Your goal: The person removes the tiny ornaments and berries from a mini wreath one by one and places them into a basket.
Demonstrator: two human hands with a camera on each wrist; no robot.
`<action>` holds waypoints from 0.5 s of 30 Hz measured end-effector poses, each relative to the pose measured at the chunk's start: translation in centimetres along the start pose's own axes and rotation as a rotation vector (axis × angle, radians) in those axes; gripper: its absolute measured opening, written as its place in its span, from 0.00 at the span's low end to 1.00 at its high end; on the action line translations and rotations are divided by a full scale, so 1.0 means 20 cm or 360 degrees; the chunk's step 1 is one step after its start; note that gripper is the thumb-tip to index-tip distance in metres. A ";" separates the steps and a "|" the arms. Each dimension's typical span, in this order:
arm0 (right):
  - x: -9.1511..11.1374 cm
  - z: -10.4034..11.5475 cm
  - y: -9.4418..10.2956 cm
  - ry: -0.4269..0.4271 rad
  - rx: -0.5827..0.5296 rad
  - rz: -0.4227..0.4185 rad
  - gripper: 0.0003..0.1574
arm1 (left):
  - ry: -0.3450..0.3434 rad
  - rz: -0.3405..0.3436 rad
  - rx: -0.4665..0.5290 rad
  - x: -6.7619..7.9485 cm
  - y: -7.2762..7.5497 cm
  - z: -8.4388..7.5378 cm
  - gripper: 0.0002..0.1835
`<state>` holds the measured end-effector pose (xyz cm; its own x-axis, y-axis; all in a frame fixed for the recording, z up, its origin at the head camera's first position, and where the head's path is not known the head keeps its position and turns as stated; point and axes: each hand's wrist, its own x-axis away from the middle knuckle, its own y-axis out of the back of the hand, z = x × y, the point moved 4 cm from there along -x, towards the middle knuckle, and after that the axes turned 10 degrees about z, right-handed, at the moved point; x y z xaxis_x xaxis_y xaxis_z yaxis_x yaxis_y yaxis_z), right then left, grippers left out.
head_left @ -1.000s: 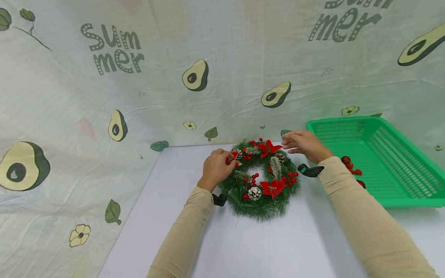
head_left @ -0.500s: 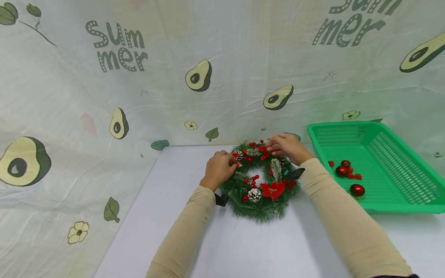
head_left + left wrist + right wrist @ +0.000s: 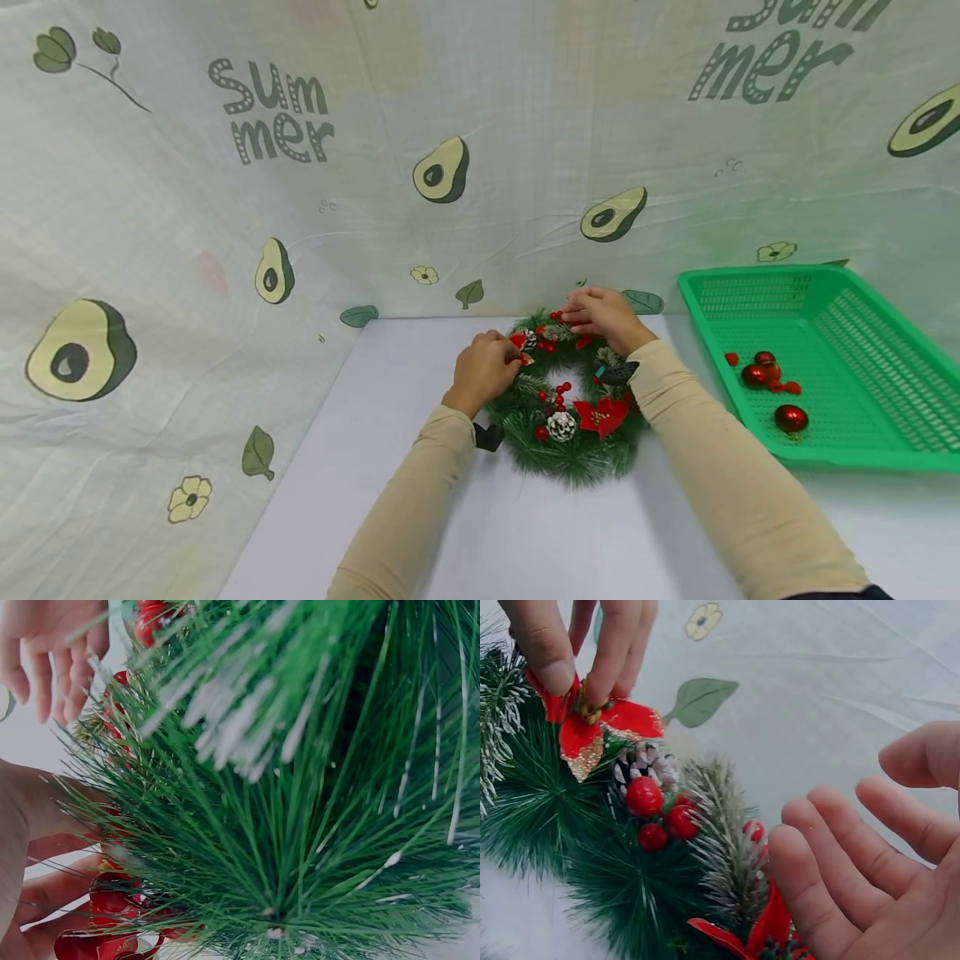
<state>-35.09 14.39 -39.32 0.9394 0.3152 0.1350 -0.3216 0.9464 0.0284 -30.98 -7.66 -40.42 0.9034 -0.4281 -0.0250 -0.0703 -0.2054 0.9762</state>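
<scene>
A green Christmas wreath [image 3: 577, 458] with red poinsettias, berries and pine cones lies flat on the white table. At its upper left, my left hand [image 3: 483, 371] pinches a red artificial flower [image 3: 581, 742] with gold-glitter edges, thumb on a petal and fingers by the gold centre. In the right wrist view a frosted pine cone [image 3: 645, 766] and red berries [image 3: 645, 796] sit beside that flower. My right hand [image 3: 603, 318] hovers over the wreath's far side with relaxed, slightly bent fingers and holds nothing. Below those fingers another red poinsettia [image 3: 769, 922] is partly hidden.
A green plastic basket [image 3: 862, 458] stands to the right, holding red baubles [image 3: 791, 418] and small red pieces [image 3: 785, 387]. Behind the table hangs a pale cloth [image 3: 517, 250] printed with avocados and leaves.
My right hand has come left from beside the basket to above the wreath's far side, uncovering the baubles. My left hand stays at the flower. The head view has shifted slightly.
</scene>
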 end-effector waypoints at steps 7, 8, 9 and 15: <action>-0.04 -0.03 -0.02 -0.0010 0.0054 0.0027 0.25 | -0.0006 -0.0010 0.0009 0.00 -0.01 0.00 0.07; -0.04 -0.03 -0.02 -0.0001 0.0081 0.0044 0.25 | -0.0004 -0.0008 0.0010 0.00 -0.01 0.00 0.07; -0.04 -0.04 -0.02 0.0008 0.0109 0.0058 0.24 | -0.0005 -0.0011 0.0012 0.00 -0.01 0.00 0.07; -0.06 -0.06 -0.06 0.0037 0.0256 0.0098 0.24 | 0.0002 -0.0019 0.0040 0.00 -0.02 0.00 0.07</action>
<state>-35.62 12.92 -40.70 0.9192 0.3755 0.1182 -0.3917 0.9025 0.1790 -30.98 -7.52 -40.80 0.9047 -0.4245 -0.0361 -0.0703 -0.2323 0.9701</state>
